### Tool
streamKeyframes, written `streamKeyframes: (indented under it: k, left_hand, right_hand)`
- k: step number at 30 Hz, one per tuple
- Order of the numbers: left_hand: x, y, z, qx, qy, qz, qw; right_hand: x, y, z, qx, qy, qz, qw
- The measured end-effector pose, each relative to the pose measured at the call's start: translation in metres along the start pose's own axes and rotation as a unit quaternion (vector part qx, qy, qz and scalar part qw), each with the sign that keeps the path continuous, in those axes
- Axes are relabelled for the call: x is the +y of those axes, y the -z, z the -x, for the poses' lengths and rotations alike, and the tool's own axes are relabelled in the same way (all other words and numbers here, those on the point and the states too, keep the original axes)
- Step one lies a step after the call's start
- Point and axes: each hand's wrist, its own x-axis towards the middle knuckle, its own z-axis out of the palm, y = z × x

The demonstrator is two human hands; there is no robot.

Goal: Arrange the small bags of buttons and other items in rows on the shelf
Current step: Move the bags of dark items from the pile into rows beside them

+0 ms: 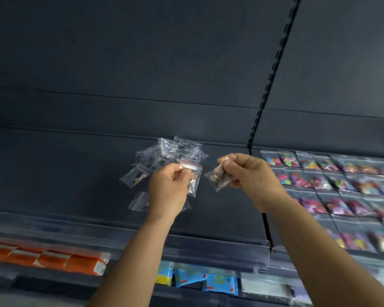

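Shelf (75, 173), dark: loose pile of clear bags (166, 154) at middle. One bag (192, 176) is pinched by left hand (167, 189) before pile; another bag (217, 179) is pinched by right hand (251, 173), right of pile.

Shelf (220, 209): dark slate-blue, matte, plain. Back panel (142, 63): the same dark blue-grey, with a black slotted upright (273, 69). Loose pile of small bags (164, 156): clear plastic, dark contents, some with a red-and-white seal strip. Bag in the left hand (192, 176): clear, red line along the top. Bag in the right hand (217, 179): clear, brownish contents. Arranged rows of bags (341, 180): clear, multicoloured contents in pink, purple, yellow, green and blue. Packs on the lower level (47, 258): orange with white ends. Packets below (220, 282): light blue with yellow and red marks.
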Motion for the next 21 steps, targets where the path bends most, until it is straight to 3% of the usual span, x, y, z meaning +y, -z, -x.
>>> streamKeyframes:
  k: [4, 11, 18, 21]
  left_hand:
    - [0.021, -0.052, 0.016, -0.098, -0.004, 0.021, 0.995]
    - [0.066, -0.154, 0.073, -0.297, -0.015, 0.086, 0.951]
    - [0.107, -0.262, 0.134, -0.321, -0.039, 0.093, 0.942]
    - [0.126, -0.309, 0.162, -0.313, -0.039, 0.113, 0.942]
  right_hand:
    - [-0.001, 0.045, 0.024, 0.020, 0.007, 0.030, 0.999]
    - [0.006, 0.146, 0.071, 0.186, 0.035, 0.028, 0.981]
    - [0.015, 0.267, 0.125, 0.304, 0.047, -0.027, 0.951]
    - [0.026, 0.316, 0.148, 0.315, 0.018, -0.040, 0.948]
